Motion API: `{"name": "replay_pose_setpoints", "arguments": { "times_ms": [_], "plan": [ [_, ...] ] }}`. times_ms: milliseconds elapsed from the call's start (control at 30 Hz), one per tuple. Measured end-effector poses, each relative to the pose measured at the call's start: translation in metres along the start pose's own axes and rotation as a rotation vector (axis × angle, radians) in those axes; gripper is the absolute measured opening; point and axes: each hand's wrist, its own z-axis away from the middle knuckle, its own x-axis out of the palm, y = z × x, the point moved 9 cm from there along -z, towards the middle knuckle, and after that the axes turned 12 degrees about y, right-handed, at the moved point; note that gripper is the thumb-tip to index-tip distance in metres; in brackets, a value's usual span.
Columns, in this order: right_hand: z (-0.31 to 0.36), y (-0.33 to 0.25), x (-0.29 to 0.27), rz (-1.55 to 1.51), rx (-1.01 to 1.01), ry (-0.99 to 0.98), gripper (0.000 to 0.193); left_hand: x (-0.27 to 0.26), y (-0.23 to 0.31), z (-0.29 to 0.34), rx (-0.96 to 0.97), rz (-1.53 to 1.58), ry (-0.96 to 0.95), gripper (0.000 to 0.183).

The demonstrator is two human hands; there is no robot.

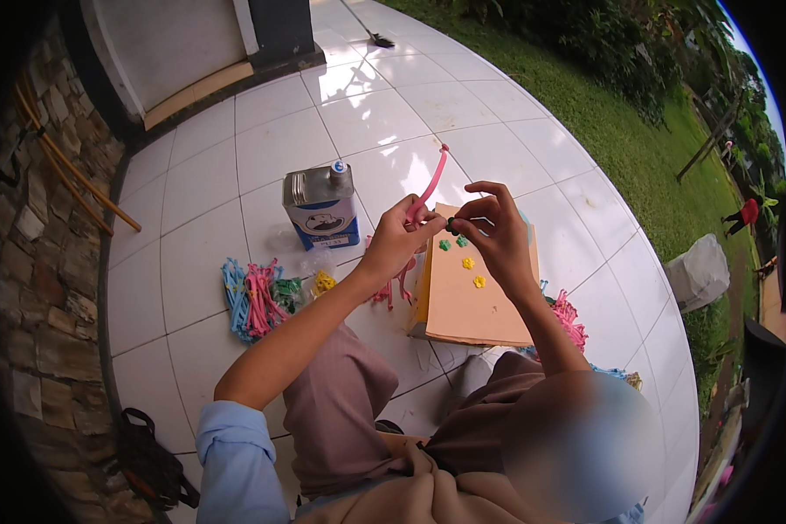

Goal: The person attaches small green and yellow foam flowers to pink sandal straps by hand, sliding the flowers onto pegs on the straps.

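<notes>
My left hand (399, 237) is closed round a slim pink strip (434, 177), which sticks up past the fingers and has a small reddish knob at its top end. Fingertips of my right hand (496, 229) pinch a small dark green piece (451, 224) close to my left thumb. Both hands meet above the far edge of a peach cardboard sheet (472, 316) lying on a box-like stack. On the sheet rest small green flower shapes (445, 245) and yellow flower shapes (479, 282). More pink strips (402, 286) hang or lie left of the sheet, partly behind my forearm.
A blue and white metal can (323, 220) stands on the tiles, left of the hands. Bundled pink and blue strips (255, 297) lie nearer, beside bagged yellow pieces (323, 281). Other pink bundles (568, 325) sit right. A white sack (699, 272) stands by the grass.
</notes>
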Motion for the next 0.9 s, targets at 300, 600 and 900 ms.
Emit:
{"name": "replay_pose_setpoints", "arguments": {
  "times_ms": [300, 600, 900],
  "plan": [
    [-0.014, -0.028, -0.026, -0.154, 0.138, 0.110, 0.047, 0.021, 0.007, 0.013, -0.078, 0.077, -0.136, 0.026],
    [-0.012, -0.012, -0.033, -0.124, 0.284, 0.116, 0.048, 0.026, 0.022, 0.015, 0.160, -0.145, -0.056, 0.027],
    [-0.013, -0.017, -0.032, -0.096, 0.230, 0.055, 0.048, 0.031, 0.023, 0.019, 0.203, -0.217, -0.066, 0.026]
  ]
}}
